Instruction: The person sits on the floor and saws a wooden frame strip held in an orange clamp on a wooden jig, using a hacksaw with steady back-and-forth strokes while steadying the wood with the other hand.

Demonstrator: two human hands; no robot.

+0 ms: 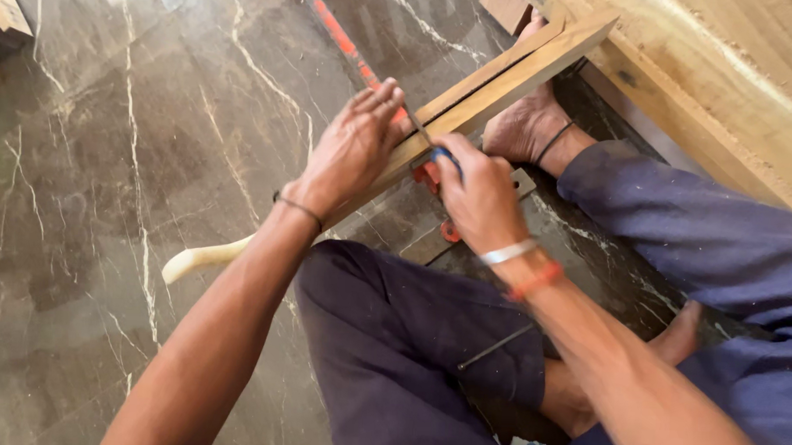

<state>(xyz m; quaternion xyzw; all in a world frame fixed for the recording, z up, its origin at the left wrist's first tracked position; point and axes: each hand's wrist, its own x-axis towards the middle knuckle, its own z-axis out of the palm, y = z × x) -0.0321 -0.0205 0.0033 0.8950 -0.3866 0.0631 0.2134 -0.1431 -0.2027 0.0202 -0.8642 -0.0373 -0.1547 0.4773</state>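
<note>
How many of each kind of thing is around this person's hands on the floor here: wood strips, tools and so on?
Long wood strips, lying side by side under the left hand: 2
Blue-handled tool, gripped in the right hand: 1
Pale wooden handle on the marble floor: 1
Flat metal square: 1
Thin dark rod on the trouser leg: 1
Total: 6

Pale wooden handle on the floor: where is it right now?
In the head view the pale wooden handle lies on the marble floor, left of centre, poking out from under the left forearm just left of the bent knee, untouched by either hand.
</note>
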